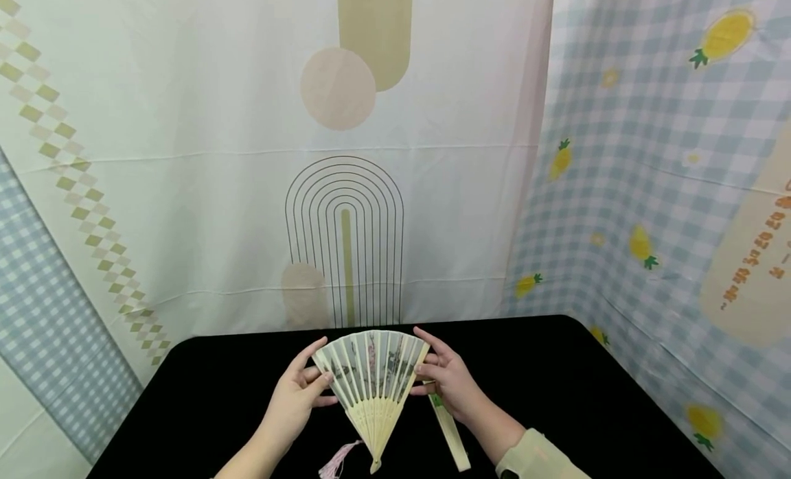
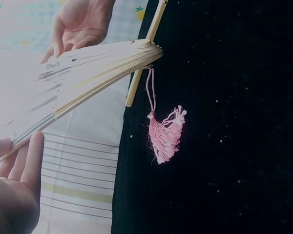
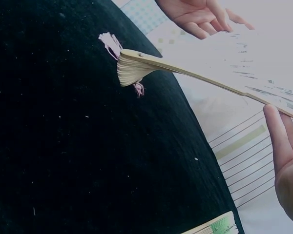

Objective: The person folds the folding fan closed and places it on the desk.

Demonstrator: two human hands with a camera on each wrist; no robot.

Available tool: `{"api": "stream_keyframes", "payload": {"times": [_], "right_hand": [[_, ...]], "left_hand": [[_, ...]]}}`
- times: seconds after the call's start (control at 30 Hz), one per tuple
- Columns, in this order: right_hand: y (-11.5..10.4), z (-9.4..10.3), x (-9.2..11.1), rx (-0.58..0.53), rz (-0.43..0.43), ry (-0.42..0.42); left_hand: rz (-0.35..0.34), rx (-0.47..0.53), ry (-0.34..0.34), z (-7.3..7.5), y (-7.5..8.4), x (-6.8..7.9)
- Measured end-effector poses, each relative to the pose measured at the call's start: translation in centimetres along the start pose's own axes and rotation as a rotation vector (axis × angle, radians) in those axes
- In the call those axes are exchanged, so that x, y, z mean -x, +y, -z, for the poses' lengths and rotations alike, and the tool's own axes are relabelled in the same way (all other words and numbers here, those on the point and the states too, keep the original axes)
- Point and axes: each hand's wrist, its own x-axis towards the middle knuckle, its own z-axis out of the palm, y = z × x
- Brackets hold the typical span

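Observation:
A folding fan (image 1: 377, 369) with pale bamboo ribs and printed white leaf is spread part-way, its pivot end pointing down toward the person. At its left edge my left hand (image 1: 295, 393) pinches the outer rib between thumb and fingers. The right hand (image 1: 456, 383) grips the opposite outer rib near the top. From the pivot hangs a pink tassel (image 2: 167, 136), seen over the black cloth in the left wrist view. Both hands also show in the right wrist view, the right hand (image 3: 288, 161) at the rib's upper part.
Beside the right hand, a second folded fan (image 1: 451, 431) with a green patch lies on the black-covered table (image 1: 235, 369). Behind the table hangs a white patterned curtain (image 1: 216, 225), and a blue checked cloth with pineapples (image 1: 649, 156) covers the right side.

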Motion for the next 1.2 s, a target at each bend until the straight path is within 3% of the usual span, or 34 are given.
{"api": "stream_keyframes", "payload": {"times": [0.47, 0.9, 1.2], "right_hand": [[-0.3, -0.3, 0.1, -0.008, -0.032, -0.039], [-0.2, -0.5, 0.3, -0.020, -0.010, -0.092], [0.1, -1.1, 0.2, 0.022, 0.034, -0.072]], "left_hand": [[0.002, -0.017, -0.024, -0.3, 0.1, -0.2], [0.007, -0.027, -0.067, -0.4, 0.4, 0.1], [0.008, -0.019, -0.039, -0.6, 0.1, 0.2]]}}
